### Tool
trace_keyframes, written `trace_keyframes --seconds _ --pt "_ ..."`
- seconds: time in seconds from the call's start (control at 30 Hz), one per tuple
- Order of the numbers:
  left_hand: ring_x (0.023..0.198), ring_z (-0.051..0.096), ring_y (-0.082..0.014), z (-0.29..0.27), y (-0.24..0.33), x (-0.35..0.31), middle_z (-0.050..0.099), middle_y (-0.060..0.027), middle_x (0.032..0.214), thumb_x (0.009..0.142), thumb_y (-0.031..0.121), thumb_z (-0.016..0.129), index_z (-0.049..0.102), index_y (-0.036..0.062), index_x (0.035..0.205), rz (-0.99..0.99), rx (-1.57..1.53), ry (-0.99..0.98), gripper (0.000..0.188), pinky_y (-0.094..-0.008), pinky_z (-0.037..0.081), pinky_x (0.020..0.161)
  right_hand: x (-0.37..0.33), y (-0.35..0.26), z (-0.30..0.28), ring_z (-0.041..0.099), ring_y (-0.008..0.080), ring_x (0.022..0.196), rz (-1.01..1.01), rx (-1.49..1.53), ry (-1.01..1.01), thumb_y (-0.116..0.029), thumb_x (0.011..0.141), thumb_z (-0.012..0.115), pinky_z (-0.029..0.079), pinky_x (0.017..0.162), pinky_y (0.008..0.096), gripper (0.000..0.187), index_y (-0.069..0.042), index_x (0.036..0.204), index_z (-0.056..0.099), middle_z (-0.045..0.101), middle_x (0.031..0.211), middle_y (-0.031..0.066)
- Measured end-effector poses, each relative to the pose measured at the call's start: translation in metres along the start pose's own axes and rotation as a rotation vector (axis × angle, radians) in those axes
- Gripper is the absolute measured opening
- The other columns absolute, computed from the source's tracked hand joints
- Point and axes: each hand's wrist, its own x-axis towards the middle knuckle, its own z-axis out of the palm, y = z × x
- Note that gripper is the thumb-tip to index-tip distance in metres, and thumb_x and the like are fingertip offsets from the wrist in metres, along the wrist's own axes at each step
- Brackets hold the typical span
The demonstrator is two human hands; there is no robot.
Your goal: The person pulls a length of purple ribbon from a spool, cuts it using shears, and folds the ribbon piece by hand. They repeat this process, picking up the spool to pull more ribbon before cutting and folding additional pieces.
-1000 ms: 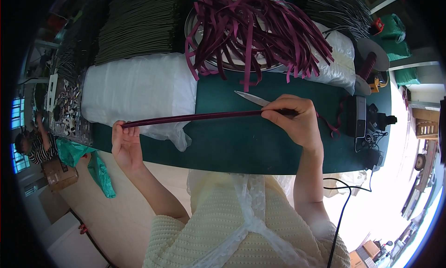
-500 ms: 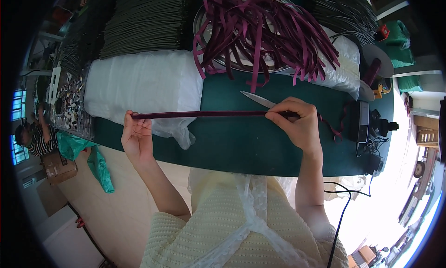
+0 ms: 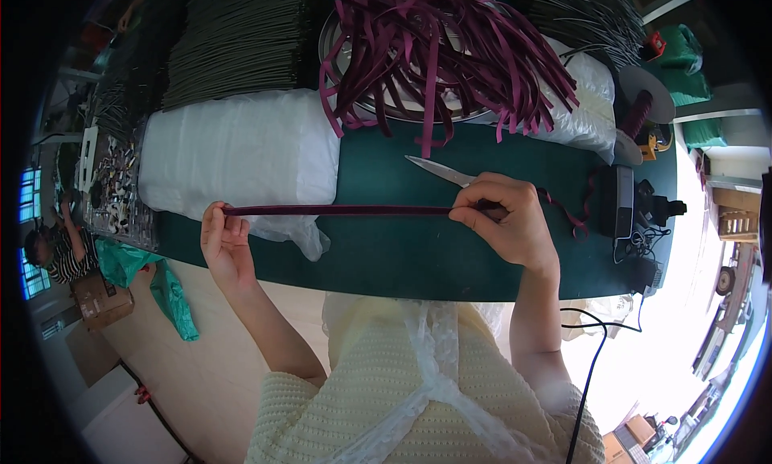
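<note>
A dark purple velvet ribbon [image 3: 346, 211] is stretched straight and level above the green table. At its left end, my left hand [image 3: 229, 243] pinches the tip between thumb and fingers. My right hand [image 3: 507, 219] is closed on the ribbon farther along. It also holds what look like scissors [image 3: 438, 170], their pointed metal blades sticking out up and left; the handles are mostly hidden in the palm. Beyond my right hand the ribbon runs on in loose curls toward a spool [image 3: 639, 114] at the right, wound with the same purple.
A round metal tray [image 3: 328, 50] heaped with cut purple strips [image 3: 450, 54] stands at the back. White plastic-wrapped bundles [image 3: 233, 150] and dark green stems [image 3: 233, 46] lie around it. A black box-shaped device [image 3: 618, 203] with cables sits right. Another person [image 3: 64, 247] is at far left.
Both hands, with the ribbon stretched between them, have shifted slightly left and down in the view. The surroundings have slid a little left too. Both grips stay the same.
</note>
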Motion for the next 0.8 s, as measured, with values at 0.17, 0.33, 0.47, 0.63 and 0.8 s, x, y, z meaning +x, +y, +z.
trace_keyframes --seconds 0.17,0.33,0.47,0.63,0.8 --pt "0.058 0.044 -0.0077 0.006 -0.001 -0.003 0.053 -0.0016 0.070 0.087 0.012 0.057 0.059 0.0014 0.094 0.101 0.160 0.054 0.013 -0.0232 0.036 0.055 0.001 -0.004 0.000 0.051 0.0065 0.056 -0.067 -0.017 -0.057 0.003 0.069 0.069 0.034 0.044 0.0168 0.009 0.000 0.075 0.065 0.058 0.071 0.0039" --pt "0.062 0.048 -0.0082 0.007 -0.002 -0.005 0.056 -0.0022 0.077 0.086 0.011 0.058 0.058 0.0019 0.098 0.126 0.214 0.060 0.015 -0.0249 0.041 0.055 0.001 -0.007 0.002 0.053 0.0074 0.057 -0.067 -0.003 -0.075 0.002 0.069 0.069 0.037 0.044 0.0177 0.008 0.000 0.075 0.065 0.059 0.071 0.0040" --pt "0.083 0.055 -0.0146 0.044 -0.004 -0.013 0.057 -0.0084 0.101 0.083 0.004 0.059 0.055 0.0003 0.105 0.530 0.762 0.316 0.023 -0.0277 0.045 0.074 0.001 -0.014 0.005 0.058 0.0161 0.058 -0.056 -0.045 -0.138 -0.003 0.070 0.069 0.045 0.051 0.0251 0.008 -0.002 0.075 0.064 0.060 0.071 0.0054" --pt "0.102 0.054 -0.0178 0.119 -0.026 -0.036 0.056 -0.0121 0.109 0.081 -0.001 0.055 0.053 -0.0027 0.110 0.269 0.601 -0.500 0.029 -0.0294 0.039 0.093 -0.001 -0.009 0.002 0.058 0.0197 0.059 -0.136 -0.130 -0.194 -0.007 0.069 0.070 0.045 0.053 0.0288 0.008 -0.003 0.074 0.064 0.061 0.071 0.0050" --pt "0.090 0.058 -0.0162 0.150 -0.078 -0.054 0.060 -0.0108 0.096 0.088 0.017 0.053 0.052 0.0005 0.112 -0.073 0.669 -1.067 0.029 -0.0265 0.044 0.078 -0.008 -0.010 0.001 0.058 0.0213 0.062 -0.225 -0.184 -0.169 -0.007 0.068 0.070 0.045 0.055 0.0299 0.009 -0.004 0.075 0.065 0.060 0.070 0.0056"
